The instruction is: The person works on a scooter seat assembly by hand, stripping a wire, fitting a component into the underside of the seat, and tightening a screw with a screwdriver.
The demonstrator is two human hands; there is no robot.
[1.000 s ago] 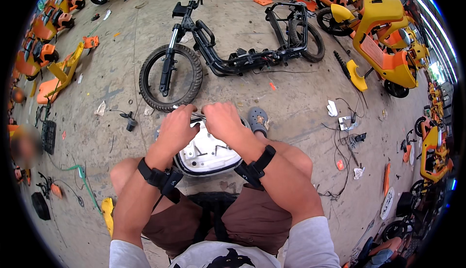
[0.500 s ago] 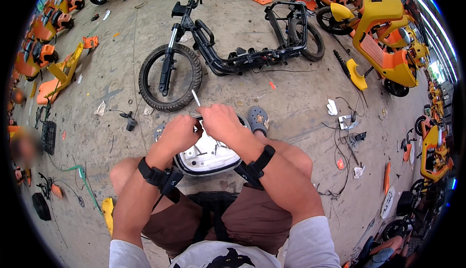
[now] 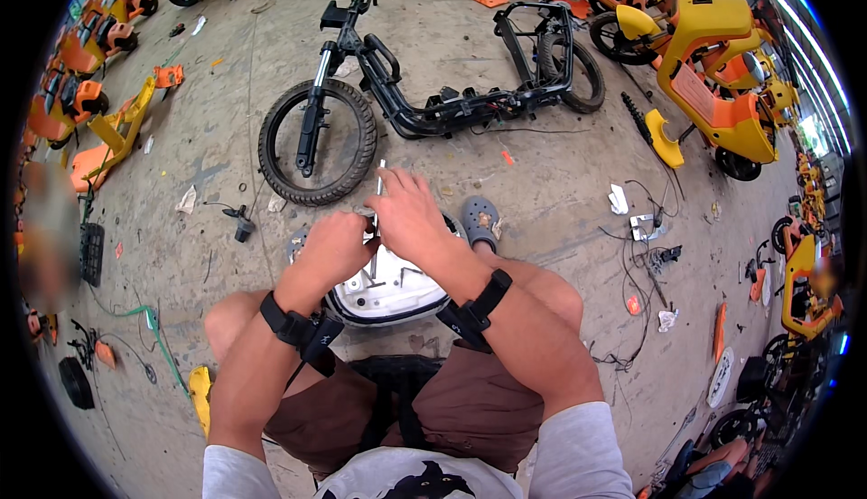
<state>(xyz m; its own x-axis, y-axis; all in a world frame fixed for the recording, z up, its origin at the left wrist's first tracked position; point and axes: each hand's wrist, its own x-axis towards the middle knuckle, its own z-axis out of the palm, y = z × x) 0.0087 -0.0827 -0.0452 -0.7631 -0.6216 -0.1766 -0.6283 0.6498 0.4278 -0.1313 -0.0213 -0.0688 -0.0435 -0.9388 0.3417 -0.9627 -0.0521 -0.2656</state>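
Observation:
I squat over a white plastic part (image 3: 388,296) with a black rim, which sits between my feet. My right hand (image 3: 408,221) has its fingers curled around a thin silver rod (image 3: 382,167) that stands out above it and shows again below, over the white part. Beside it, at the upper left of the part, my left hand (image 3: 336,244) is closed, its fingertips meeting near the rod. What those fingertips grip is hidden.
A stripped black scooter frame (image 3: 452,115) stands ahead. Yellow-orange scooters (image 3: 713,111) line both sides. Cables, yellow panels (image 3: 666,145) and a small dark component (image 3: 242,223) lie on the concrete floor (image 3: 226,120). Another person's limbs (image 3: 713,463) show at the lower right.
The rod has come up into view and swung from leaning left to more upright. My right hand has moved slightly up with it; my left hand stays close beside it.

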